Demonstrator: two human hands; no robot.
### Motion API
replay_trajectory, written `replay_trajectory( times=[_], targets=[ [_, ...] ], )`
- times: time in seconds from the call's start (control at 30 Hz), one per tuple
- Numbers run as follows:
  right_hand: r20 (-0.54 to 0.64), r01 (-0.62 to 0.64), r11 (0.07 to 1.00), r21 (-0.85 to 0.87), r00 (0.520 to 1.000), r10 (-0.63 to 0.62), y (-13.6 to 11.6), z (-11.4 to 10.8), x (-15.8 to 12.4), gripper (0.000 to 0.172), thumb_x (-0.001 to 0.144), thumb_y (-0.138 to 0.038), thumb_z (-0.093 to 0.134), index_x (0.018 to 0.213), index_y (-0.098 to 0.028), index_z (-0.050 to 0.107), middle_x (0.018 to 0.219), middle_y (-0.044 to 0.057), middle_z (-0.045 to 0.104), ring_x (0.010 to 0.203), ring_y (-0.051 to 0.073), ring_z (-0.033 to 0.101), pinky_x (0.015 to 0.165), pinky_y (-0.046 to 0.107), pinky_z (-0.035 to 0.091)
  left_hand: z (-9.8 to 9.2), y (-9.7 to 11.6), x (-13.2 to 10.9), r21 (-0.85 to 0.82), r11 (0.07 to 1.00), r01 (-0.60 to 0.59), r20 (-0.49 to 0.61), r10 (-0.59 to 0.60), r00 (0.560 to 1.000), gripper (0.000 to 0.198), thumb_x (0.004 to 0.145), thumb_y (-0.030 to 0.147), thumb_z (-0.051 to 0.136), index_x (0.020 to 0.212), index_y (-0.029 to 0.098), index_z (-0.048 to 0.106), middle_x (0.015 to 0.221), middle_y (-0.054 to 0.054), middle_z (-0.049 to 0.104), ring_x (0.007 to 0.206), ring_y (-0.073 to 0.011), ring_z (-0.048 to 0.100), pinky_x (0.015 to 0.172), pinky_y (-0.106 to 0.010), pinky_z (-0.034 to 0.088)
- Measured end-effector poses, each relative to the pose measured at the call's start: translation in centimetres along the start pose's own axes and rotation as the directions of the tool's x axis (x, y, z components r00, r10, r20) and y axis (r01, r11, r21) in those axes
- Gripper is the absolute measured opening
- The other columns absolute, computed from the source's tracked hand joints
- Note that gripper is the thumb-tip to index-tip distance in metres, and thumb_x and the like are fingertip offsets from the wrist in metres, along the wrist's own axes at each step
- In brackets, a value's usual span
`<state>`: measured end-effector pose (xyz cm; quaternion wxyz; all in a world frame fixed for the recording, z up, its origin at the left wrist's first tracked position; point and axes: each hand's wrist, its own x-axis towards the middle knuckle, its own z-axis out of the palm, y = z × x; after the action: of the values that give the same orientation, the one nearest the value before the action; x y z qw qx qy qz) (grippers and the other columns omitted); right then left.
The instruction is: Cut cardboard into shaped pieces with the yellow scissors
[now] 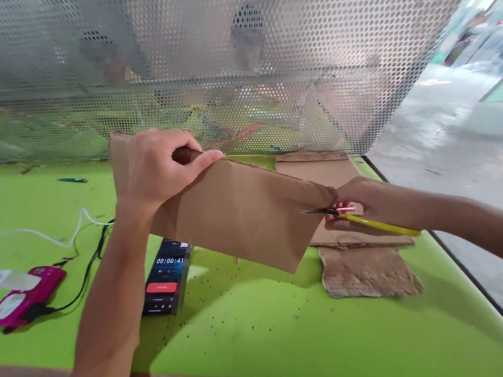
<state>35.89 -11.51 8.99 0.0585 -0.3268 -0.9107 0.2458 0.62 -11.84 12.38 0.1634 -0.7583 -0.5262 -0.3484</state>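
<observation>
A folded-looking piece of brown cardboard [239, 211] is held up above the green table, tilted, its lower right corner hanging free. My left hand [156, 167] grips its top edge, thumb along the near side and the other fingers hidden behind. At the right end is my right hand [351, 205], closed around a yellow-handled tool with a dark pointed tip [381, 225]. The tip lies against the cardboard's near face. A small red part shows by these fingers; whether it belongs to the tool I cannot tell. Behind my right hand lies another cardboard sheet [300, 170].
A torn cardboard scrap [370, 272] lies on the green table [351, 350]. Left of centre is a phone [164, 288] showing a timer. Further left are a magenta device [46, 288] with cables and a green pen-like object [73, 180]. A perforated metal panel [198, 33] stands behind.
</observation>
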Motion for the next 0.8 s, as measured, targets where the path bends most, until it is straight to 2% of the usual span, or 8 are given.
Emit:
replay_trajectory(
  times=[0.1,0.17,0.27,0.4,0.5,0.6,0.7,0.8],
  targets=[
    [0.041,-0.023,0.999,0.038,0.999,0.022,0.5,-1.3,-0.9,0.026,0.091,-0.039,0.062,0.092,-0.017,0.075,0.085,0.008,0.076,0.073,0.018,0.068,0.068,0.028,0.048,0.0,-0.7,0.0,0.031,0.999,0.03,0.004,-0.03,1.0,0.04,0.082,0.063,0.066,0.067,0.027,0.067,0.068,-0.002,0.069,0.069,-0.0218,0.061,0.068,-0.036,0.039],
    [0.071,-0.04,0.999,0.026,0.997,0.038,1.2,-1.9,-1.7,0.025,0.091,-0.041,0.062,0.092,-0.019,0.075,0.087,0.007,0.076,0.074,0.016,0.068,0.068,0.027,0.048,0.1,-1.5,0.1,0.054,0.993,0.101,-0.012,-0.101,0.995,0.041,0.082,0.065,0.065,0.071,0.026,0.069,0.071,-0.001,0.069,0.071,-0.021,0.06,0.066,-0.035,0.036],
    [-0.112,-0.107,0.987,0.119,0.986,0.12,2.2,-1.5,-2.9,0.027,0.089,-0.043,0.062,0.091,-0.019,0.074,0.084,0.007,0.076,0.075,0.018,0.069,0.066,0.028,0.05,0.2,-2.6,0.5,-0.05,0.965,0.256,-0.074,-0.259,0.963,0.045,0.084,0.062,0.064,0.066,0.021,0.066,0.063,0.001,0.061,0.064,-0.0159,0.051,0.06,-0.032,0.032],
    [-0.305,-0.197,0.913,0.357,0.899,0.313,2.1,1.7,-3.4,0.035,0.091,-0.048,0.062,0.103,-0.016,0.071,0.09,0.012,0.076,0.076,0.021,0.071,0.067,0.033,0.056,0.8,-3.0,1.1,-0.264,0.9,0.347,-0.093,-0.382,0.919,0.05,0.086,0.056,0.064,0.053,0.02,0.054,0.05,0.004,0.042,0.054,-0.0101,0.036,0.055,-0.031,0.025],
    [-0.359,-0.167,0.822,0.545,0.839,0.408,0.8,4.8,-2.7,0.045,0.092,-0.052,0.062,0.109,-0.011,0.069,0.094,0.015,0.075,0.077,0.023,0.071,0.07,0.038,0.059,1.4,-2.7,1.1,-0.373,0.84,0.395,-0.053,-0.444,0.894,0.049,0.085,0.054,0.066,0.052,0.02,0.054,0.05,0.005,0.038,0.053,-0.0092,0.033,0.053,-0.031,0.022],
    [-0.398,-0.1,0.737,0.669,0.788,0.469,-1.0,6.9,-1.5,0.046,0.095,-0.054,0.058,0.113,-0.013,0.069,0.091,0.012,0.075,0.076,0.022,0.071,0.068,0.04,0.06,2.3,-2.2,1.0,-0.471,0.792,0.389,0.031,-0.426,0.904,0.05,0.087,0.05,0.064,0.049,0.021,0.049,0.05,0.004,0.035,0.052,-0.0102,0.032,0.052,-0.032,0.021],
    [-0.455,0.007,0.685,0.728,0.752,0.476,-2.7,7.7,-0.4,0.046,0.093,-0.053,0.062,0.12,-0.016,0.068,0.094,0.011,0.075,0.08,0.023,0.071,0.074,0.042,0.061,3.6,-1.9,1.0,-0.56,0.714,0.42,0.092,-0.451,0.888,0.058,0.088,0.054,0.063,0.046,0.023,0.038,0.046,0.004,0.032,0.048,-0.0121,0.033,0.05,-0.032,0.022],
    [-0.514,0.097,0.651,0.753,0.704,0.49,-3.8,7.9,0.4,0.042,0.092,-0.051,0.064,0.118,-0.018,0.069,0.099,0.011,0.074,0.084,0.023,0.07,0.08,0.044,0.06,5.4,-1.3,1.0,-0.666,0.608,0.432,0.095,-0.506,0.857,0.057,0.085,0.064,0.062,0.051,0.023,0.042,0.048,0.003,0.039,0.049,-0.0129,0.04,0.049,-0.031,0.026]
  ],
)
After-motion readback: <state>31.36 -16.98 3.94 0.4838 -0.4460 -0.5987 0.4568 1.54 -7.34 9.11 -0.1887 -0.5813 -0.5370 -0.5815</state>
